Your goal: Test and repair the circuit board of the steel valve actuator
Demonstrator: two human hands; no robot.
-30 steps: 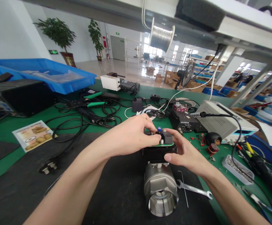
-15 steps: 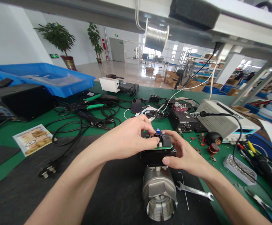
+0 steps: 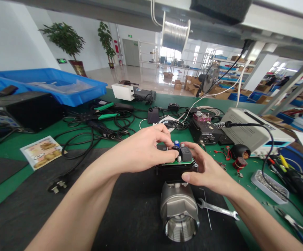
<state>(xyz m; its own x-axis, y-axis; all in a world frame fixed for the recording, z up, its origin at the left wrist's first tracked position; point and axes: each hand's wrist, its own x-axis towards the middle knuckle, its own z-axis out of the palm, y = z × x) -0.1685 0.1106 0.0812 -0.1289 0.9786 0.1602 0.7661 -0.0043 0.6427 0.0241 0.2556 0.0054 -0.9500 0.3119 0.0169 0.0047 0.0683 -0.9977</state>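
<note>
A green circuit board with a grey block, a blue part and a black round part lies in the top of a black housing. Beneath the housing stands a steel valve body, its threaded opening facing me. My left hand reaches over the board from the left, thumb and fingers closed around the black round part. The fingers of my right hand wrap the housing's right side, thumb on its front face.
Right of the valve lie a wrench and a thin hex key. Farther right are a white tray of small metal parts and pliers. Cables, a black box and a blue bin occupy the left.
The view has shifted slightly, so the bench items sit a little farther right in it. Both hands keep nearly the same hold on the board and housing.
</note>
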